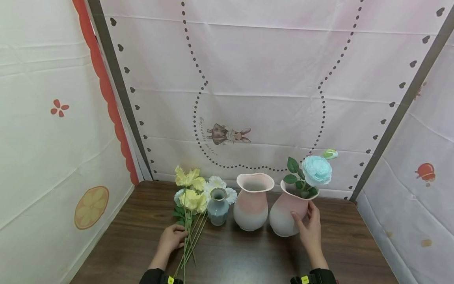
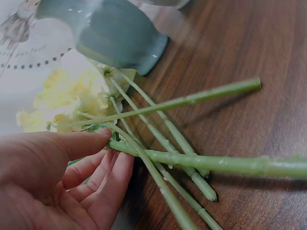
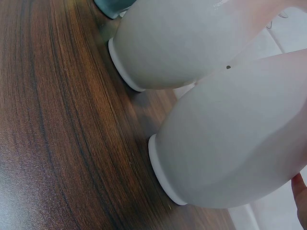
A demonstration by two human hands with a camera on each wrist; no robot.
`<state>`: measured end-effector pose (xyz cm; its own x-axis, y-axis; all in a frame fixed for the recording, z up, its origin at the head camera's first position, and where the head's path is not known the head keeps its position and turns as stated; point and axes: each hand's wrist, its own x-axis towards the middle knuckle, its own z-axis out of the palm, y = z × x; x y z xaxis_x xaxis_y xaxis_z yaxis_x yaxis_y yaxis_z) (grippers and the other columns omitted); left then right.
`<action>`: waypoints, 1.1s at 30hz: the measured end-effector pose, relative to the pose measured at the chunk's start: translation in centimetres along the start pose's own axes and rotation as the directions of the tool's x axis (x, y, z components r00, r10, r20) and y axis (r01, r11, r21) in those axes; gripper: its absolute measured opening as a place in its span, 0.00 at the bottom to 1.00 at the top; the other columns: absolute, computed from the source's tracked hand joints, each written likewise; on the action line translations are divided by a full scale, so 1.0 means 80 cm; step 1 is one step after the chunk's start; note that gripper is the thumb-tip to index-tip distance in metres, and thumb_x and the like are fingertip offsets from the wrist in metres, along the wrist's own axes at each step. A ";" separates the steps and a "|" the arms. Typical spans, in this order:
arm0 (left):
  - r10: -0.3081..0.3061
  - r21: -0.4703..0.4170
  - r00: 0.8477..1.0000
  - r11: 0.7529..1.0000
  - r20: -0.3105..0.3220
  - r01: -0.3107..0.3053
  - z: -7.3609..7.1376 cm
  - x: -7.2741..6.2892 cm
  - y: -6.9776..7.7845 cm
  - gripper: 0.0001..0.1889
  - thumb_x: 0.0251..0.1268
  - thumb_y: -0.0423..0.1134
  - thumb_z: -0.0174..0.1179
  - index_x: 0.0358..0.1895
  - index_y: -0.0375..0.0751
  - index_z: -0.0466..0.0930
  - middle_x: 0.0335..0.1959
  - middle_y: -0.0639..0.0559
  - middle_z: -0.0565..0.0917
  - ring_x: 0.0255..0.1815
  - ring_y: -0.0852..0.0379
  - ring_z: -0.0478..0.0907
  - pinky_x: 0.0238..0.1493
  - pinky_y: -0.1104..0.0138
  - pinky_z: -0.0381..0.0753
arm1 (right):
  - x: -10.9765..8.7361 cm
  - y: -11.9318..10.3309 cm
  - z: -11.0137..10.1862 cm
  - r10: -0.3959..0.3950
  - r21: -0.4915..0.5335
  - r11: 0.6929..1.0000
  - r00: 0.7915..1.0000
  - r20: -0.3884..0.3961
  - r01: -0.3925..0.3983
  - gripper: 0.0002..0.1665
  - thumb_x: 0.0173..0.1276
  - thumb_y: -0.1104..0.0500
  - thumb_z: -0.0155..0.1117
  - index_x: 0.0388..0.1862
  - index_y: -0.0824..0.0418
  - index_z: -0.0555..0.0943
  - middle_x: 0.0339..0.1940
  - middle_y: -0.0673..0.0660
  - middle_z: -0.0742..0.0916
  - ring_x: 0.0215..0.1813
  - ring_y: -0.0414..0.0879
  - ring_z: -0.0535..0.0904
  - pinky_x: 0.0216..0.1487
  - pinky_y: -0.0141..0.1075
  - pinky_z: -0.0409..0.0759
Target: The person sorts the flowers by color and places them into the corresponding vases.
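Several artificial flowers lie on the table at left, with yellow blooms point(image 1: 191, 199), white blooms point(image 1: 217, 182) and long green stems point(image 2: 192, 160). My left hand point(image 1: 173, 238) pinches one stem between thumb and fingers, just below the leaves. On the right, my right hand point(image 1: 310, 230) grips the side of a pink-and-white vase point(image 1: 287, 213), thumb in front and fingers on its right side. This vase leans slightly and holds a light blue flower point(image 1: 317, 170) with green leaves and a bud. In the right wrist view its pale lower body point(image 3: 230, 139) fills much of the picture.
A second pink-and-white vase point(image 1: 251, 207) stands upright just left of the gripped one. Beside it is a small blue-grey vase point(image 1: 218, 209), close to the flower heads. The brown wooden table point(image 1: 244, 256) ends at a printed white cloth backdrop point(image 1: 269, 118).
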<state>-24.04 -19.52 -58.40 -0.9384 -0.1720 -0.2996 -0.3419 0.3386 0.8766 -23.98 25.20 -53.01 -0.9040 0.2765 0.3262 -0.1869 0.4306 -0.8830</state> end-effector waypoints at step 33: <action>0.202 0.149 0.930 0.975 -0.309 -0.162 -0.023 -0.040 0.025 0.14 0.70 0.33 0.59 0.56 0.36 0.75 0.42 0.35 0.86 0.34 0.49 0.88 0.27 0.64 0.83 | 0.000 0.000 0.000 0.015 -0.001 1.000 1.000 -0.004 -0.015 0.44 0.70 0.54 0.67 0.77 0.63 0.55 0.74 0.67 0.66 0.76 0.63 0.62 0.75 0.63 0.60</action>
<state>-21.62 -20.02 -54.97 -0.9261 -0.3771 0.0147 -0.1887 0.4964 0.8473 -24.00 25.20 -53.02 -0.9050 0.2864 0.3147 -0.1732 0.4276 -0.8872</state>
